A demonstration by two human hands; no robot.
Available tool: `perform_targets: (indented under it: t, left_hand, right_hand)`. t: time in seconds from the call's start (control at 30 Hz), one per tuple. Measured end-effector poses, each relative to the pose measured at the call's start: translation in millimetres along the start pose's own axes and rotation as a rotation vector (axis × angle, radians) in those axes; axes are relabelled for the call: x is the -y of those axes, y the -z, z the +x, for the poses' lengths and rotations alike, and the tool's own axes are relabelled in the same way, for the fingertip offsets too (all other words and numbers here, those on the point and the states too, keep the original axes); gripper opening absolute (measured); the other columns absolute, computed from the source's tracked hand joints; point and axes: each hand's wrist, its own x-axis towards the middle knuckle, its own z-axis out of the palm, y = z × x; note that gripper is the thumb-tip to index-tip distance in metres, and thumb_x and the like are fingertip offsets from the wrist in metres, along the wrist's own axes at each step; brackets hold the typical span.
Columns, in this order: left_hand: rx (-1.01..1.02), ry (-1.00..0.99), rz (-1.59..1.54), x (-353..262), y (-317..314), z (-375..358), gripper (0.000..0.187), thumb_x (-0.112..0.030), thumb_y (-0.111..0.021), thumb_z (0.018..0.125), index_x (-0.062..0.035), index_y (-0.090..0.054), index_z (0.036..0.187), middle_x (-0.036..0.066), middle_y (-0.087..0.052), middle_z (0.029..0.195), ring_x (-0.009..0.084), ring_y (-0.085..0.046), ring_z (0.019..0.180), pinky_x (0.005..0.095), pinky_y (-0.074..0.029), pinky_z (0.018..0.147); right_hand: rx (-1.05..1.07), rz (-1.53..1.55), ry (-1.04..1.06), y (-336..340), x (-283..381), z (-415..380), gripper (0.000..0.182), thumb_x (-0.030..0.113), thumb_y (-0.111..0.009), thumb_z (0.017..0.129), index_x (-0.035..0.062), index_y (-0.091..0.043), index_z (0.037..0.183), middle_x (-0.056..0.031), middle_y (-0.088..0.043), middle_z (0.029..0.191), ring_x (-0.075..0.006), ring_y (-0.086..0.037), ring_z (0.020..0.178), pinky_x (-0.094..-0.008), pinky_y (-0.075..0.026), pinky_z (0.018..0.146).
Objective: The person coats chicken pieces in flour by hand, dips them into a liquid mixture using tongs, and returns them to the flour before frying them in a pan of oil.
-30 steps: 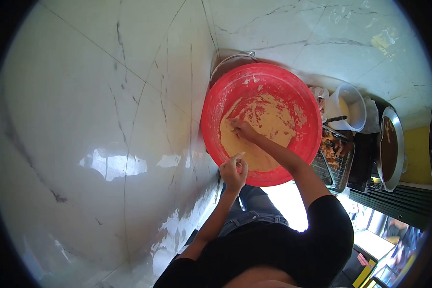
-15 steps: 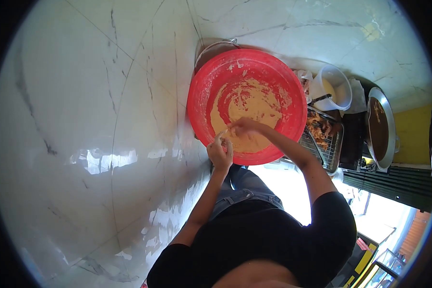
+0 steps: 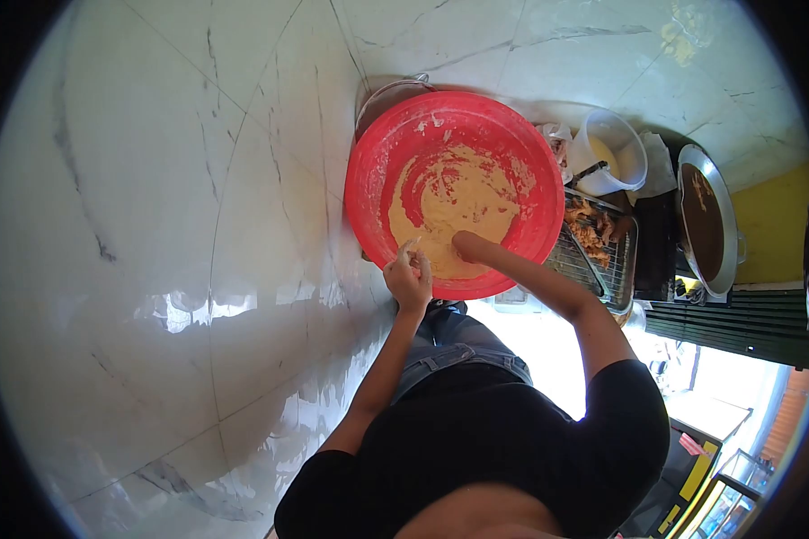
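A large red basin (image 3: 541,202) holds pale yellow flour (image 3: 463,202), with patches of red showing through and white smears on the inner wall. Over the basin's near left rim is my left hand (image 3: 409,277), its fingers curled together and dusted pale. Whatever sits between those fingertips is too small to make out. My right hand (image 3: 467,246) is down in the flour near the basin's near side, just right of the left hand. Its fingers are buried or hidden from view.
Right of the basin, fried pieces (image 3: 589,234) lie on a wire rack tray (image 3: 622,269). Behind it stands a white tub (image 3: 629,162) with pale liquid and a dark handle. Farther right is a wide pan (image 3: 728,220) of brown oil. Marble-patterned wall (image 3: 180,225) borders the left.
My right hand has moved away from the left fingertips and down into the flour. The left hand stays near the rim, fingers still curled. The view has shifted slightly.
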Motion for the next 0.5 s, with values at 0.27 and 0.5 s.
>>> perform_targets:
  t: [0.27,0.5]
  left_hand:
    - [-0.013,-0.010,-0.055,5.2,2.8,1.1,0.025,-0.011,-0.058,0.081,-0.0065,-0.057,0.106,0.003,-0.059,0.065,0.0180,-0.057,0.059,0.0310,-0.037,0.065]
    - [-0.015,-0.052,0.000,5.8,3.1,1.1,0.026,-0.011,-0.058,0.081,-0.0071,-0.057,0.106,0.003,-0.059,0.068,0.0178,-0.057,0.060,0.0312,-0.037,0.065]
  right_hand:
    - [0.215,0.479,0.133,47.6,-29.6,-20.4,0.029,0.012,-0.072,0.064,0.0008,-0.067,0.090,-0.0070,-0.065,0.067,-0.0100,-0.058,0.061,-0.0289,-0.046,0.057]
    - [-0.102,0.471,-0.068,47.1,-41.7,-10.3,0.032,0.022,-0.079,0.059,0.0002,-0.067,0.080,-0.0101,-0.065,0.067,-0.0142,-0.060,0.059,-0.0278,-0.047,0.055]
